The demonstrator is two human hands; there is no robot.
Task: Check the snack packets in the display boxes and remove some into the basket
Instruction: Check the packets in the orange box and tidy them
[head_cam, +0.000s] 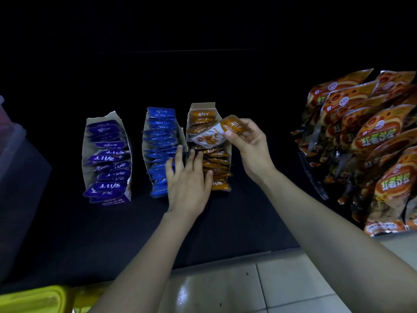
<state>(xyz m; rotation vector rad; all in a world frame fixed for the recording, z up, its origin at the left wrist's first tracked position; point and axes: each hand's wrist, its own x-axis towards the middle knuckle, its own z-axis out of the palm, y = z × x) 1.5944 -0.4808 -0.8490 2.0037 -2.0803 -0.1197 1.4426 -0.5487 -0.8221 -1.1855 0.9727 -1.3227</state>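
Note:
Three open display boxes stand side by side on a dark surface: a purple-packet box [106, 159], a blue-packet box [158, 145] and an orange-packet box [216, 163]. My right hand [250, 143] pinches one orange packet [216, 132], lifted and tilted above the orange box. With straight fingers, my left hand [189, 179] rests over the gap between the blue and orange boxes, touching the packets. A yellow basket [33, 299] shows at the bottom left corner.
Large orange snack bags [370, 145] are stacked at the right. A pale translucent container [13, 154] sits at the far left. Light floor tiles [248, 288] lie below the dark surface's front edge. The background is dark.

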